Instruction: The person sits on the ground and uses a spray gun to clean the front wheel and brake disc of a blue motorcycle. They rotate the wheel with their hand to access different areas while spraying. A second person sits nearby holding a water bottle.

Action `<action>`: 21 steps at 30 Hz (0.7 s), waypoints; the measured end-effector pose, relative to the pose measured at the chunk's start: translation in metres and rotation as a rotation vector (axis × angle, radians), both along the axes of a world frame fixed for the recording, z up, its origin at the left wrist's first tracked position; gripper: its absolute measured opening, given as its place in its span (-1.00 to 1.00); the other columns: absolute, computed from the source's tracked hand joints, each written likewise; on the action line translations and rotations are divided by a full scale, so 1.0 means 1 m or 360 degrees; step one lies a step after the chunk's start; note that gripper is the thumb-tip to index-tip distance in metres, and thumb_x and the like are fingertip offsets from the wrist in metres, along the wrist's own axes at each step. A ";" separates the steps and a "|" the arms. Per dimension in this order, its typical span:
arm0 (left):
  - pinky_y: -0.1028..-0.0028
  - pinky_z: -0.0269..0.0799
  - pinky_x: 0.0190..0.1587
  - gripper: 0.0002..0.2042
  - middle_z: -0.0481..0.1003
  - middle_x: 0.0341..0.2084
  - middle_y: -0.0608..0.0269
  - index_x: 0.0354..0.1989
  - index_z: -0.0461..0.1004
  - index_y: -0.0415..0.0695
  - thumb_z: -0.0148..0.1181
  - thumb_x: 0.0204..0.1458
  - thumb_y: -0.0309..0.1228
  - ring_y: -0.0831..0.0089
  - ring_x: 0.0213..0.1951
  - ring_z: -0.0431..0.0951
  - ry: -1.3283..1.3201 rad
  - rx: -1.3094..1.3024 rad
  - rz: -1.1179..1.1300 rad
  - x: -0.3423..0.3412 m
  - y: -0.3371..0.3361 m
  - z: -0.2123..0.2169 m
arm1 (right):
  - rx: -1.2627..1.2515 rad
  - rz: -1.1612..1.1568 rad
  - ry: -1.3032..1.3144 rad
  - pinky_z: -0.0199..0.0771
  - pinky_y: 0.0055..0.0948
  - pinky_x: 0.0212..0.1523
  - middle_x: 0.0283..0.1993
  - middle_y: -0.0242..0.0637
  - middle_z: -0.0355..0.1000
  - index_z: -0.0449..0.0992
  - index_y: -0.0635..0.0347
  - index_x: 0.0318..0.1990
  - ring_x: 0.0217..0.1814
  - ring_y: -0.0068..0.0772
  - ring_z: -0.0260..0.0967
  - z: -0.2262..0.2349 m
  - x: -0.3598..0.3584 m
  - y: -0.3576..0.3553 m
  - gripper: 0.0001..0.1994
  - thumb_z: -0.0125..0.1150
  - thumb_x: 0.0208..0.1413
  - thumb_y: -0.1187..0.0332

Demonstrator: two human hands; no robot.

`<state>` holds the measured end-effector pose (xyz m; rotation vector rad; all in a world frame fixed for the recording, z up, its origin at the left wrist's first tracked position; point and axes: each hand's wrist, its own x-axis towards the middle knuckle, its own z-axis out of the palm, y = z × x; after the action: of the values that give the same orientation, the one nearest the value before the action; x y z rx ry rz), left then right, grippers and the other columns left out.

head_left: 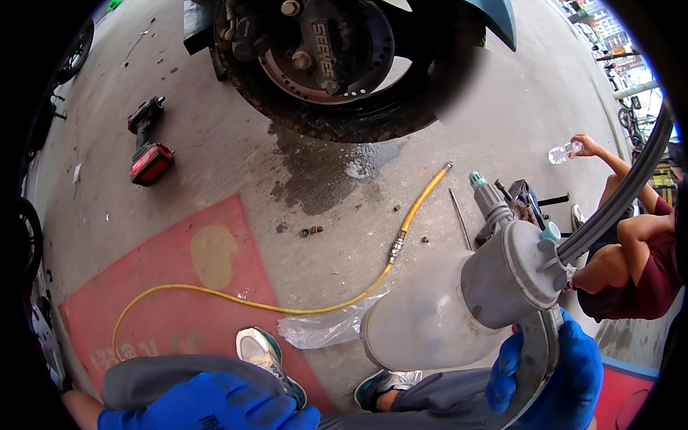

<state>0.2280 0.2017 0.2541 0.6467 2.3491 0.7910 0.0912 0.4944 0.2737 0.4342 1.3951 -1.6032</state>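
My right hand [566,380], in a blue glove, is wrapped round the grey handle of a brake fluid bleeder [423,315]. Its cloudy translucent bottle tilts to the left, and a thick grey hose [618,190] rises from its head to the upper right. My left hand [215,405], also gloved in blue, lies over my left leg with its fingers stretched out and nothing visible in it. Ahead stands a motorbike wheel [337,129] with a black brake caliper [326,54] and a drilled disc. Dark wet concrete [308,175] shows beneath the tyre.
A yellow air hose [215,292] curves across the red floor patch [165,265]. Clear plastic film [315,331] lies by my shoes. A cordless impact wrench [148,143] lies left. At right, a person [634,258] squats, holding a clear bottle [562,153]; a thin rod [460,218] lies nearer.
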 end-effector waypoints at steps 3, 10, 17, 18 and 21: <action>0.32 0.37 -0.25 -0.68 0.49 -0.36 0.28 -0.11 0.47 -0.05 0.20 -0.04 -0.22 0.29 -0.30 0.51 0.0119 0.0091 0.0128 -0.008 0.005 -0.008 | -0.0006 -0.0042 0.0029 0.42 -0.27 -0.18 -0.09 -0.14 0.40 0.27 0.22 0.20 -0.23 -0.23 0.39 0.006 -0.003 0.001 -0.49 -0.09 0.27 0.03; 0.32 0.38 -0.23 -0.66 0.50 -0.34 0.26 -0.08 0.47 -0.07 0.20 -0.03 -0.23 0.30 -0.27 0.52 0.0185 0.0103 0.0128 -0.004 0.004 -0.007 | -0.0061 -0.0032 0.0053 0.38 -0.33 -0.22 -0.08 -0.14 0.39 0.27 0.25 0.19 -0.24 -0.27 0.36 0.007 -0.003 -0.001 -0.47 -0.09 0.26 0.01; 0.32 0.39 -0.23 -0.64 0.50 -0.32 0.25 -0.05 0.47 -0.08 0.20 -0.03 -0.23 0.29 -0.26 0.53 0.0139 0.0101 0.0135 -0.006 0.004 -0.004 | -0.0051 -0.0038 0.0054 0.38 -0.36 -0.23 -0.08 -0.13 0.39 0.25 0.25 0.20 -0.26 -0.29 0.35 0.007 -0.001 0.000 -0.46 -0.11 0.27 0.00; 0.32 0.39 -0.23 -0.63 0.50 -0.32 0.25 -0.05 0.47 -0.08 0.20 -0.03 -0.22 0.29 -0.26 0.53 0.0119 0.0097 0.0134 -0.006 0.005 -0.003 | -0.0062 -0.0040 0.0053 0.38 -0.36 -0.23 -0.08 -0.13 0.39 0.24 0.25 0.20 -0.26 -0.29 0.35 0.007 0.000 0.003 -0.46 -0.11 0.27 0.00; 0.32 0.39 -0.23 -0.65 0.51 -0.32 0.25 -0.06 0.47 -0.08 0.20 -0.03 -0.23 0.29 -0.26 0.54 0.0031 0.0082 0.0125 -0.010 0.007 -0.003 | -0.0046 -0.0133 0.0099 0.43 -0.42 -0.37 -0.22 -0.05 0.37 0.22 0.25 0.11 -0.37 -0.30 0.37 0.007 -0.001 -0.002 -0.55 -0.06 0.30 0.04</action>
<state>0.2178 0.2083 0.2514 0.5892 2.3914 0.8865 0.0905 0.4928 0.2809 0.4339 1.4149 -1.7155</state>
